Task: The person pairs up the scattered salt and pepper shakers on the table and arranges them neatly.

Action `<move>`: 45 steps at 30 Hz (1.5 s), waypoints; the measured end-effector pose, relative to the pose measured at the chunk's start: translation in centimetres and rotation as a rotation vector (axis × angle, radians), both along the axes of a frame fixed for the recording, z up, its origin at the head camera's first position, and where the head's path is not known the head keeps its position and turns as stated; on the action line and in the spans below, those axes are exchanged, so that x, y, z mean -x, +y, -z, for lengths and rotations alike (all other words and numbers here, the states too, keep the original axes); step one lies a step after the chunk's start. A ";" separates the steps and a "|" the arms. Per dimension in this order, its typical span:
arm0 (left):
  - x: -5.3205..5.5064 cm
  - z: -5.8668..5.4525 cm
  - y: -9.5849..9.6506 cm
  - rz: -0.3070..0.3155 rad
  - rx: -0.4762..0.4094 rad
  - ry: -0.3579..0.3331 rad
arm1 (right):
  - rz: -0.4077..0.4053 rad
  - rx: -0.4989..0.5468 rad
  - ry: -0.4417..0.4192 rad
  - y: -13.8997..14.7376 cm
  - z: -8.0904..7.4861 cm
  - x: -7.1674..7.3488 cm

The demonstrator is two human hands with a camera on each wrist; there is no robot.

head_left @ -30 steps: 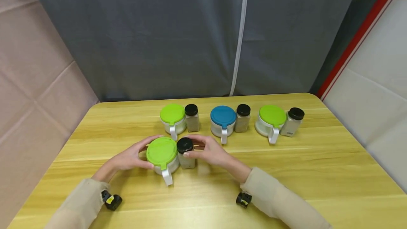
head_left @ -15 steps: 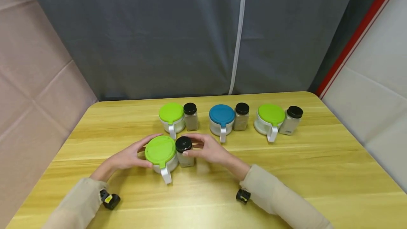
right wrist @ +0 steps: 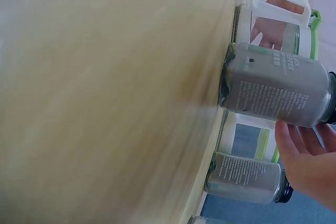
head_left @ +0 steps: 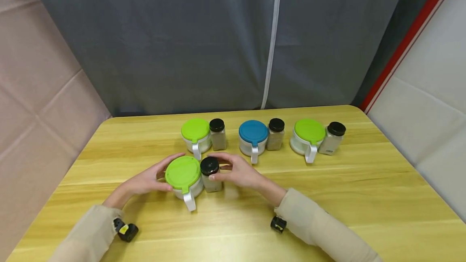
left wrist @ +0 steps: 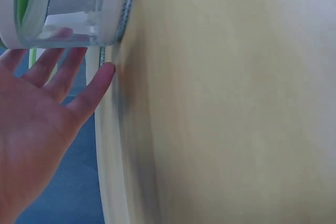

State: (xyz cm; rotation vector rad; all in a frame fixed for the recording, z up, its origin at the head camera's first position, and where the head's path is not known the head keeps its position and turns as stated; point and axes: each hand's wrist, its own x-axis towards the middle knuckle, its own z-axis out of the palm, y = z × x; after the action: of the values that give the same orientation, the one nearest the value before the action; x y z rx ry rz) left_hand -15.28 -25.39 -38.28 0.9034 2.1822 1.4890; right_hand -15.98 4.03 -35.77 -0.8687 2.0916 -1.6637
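Observation:
My left hand [head_left: 145, 179] holds the left side of a seasoning pot [head_left: 183, 173] with a green lid, thumb in front and fingers behind. In the left wrist view, its fingers [left wrist: 68, 74] reach behind the pot's clear glass wall [left wrist: 73, 27]. Right beside that pot stands a square spice jar [head_left: 213, 185] with a black cap. My right hand [head_left: 240, 172] grips this jar near the cap between thumb and fingers. Printed text covers the spice jar's grey side in the right wrist view. Both containers stand upright on the wooden table [head_left: 255, 217], the pot's white handle pointing towards me.
Behind is a row of three similar pairs: a green-lidded pot [head_left: 195, 130] with a spice jar [head_left: 217, 136], a blue-lidded pot [head_left: 253, 132] with a spice jar [head_left: 275, 136], and another green-lidded pot [head_left: 309, 131] with a slightly turned spice jar [head_left: 331, 140]. A grey curtain [head_left: 182, 43] hangs beyond.

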 end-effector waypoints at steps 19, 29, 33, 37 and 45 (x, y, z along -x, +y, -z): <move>-1.2 -3.8 3.8 -0.529 -0.034 0.469 | 0.076 0.005 0.147 5.0 -1.1 0.7; -4.4 -7.8 9.7 -0.668 -0.102 0.671 | 0.200 0.000 0.226 9.3 -2.0 0.7; -5.1 -8.3 11.2 -0.680 -0.111 0.684 | 0.242 -0.023 0.230 11.0 -2.2 0.5; -5.2 -8.0 12.0 -0.661 -0.128 0.699 | 0.268 -0.041 0.237 12.3 -2.1 0.4; -4.9 -6.0 13.0 -0.575 -0.118 0.753 | 0.320 -0.043 0.253 14.6 -1.8 0.2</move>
State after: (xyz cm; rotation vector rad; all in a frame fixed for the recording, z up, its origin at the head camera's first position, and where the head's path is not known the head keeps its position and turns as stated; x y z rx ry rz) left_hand -10.40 -12.39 -32.32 1.0509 3.1318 1.7235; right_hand -16.21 18.67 -33.96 -0.7995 2.5419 -1.7278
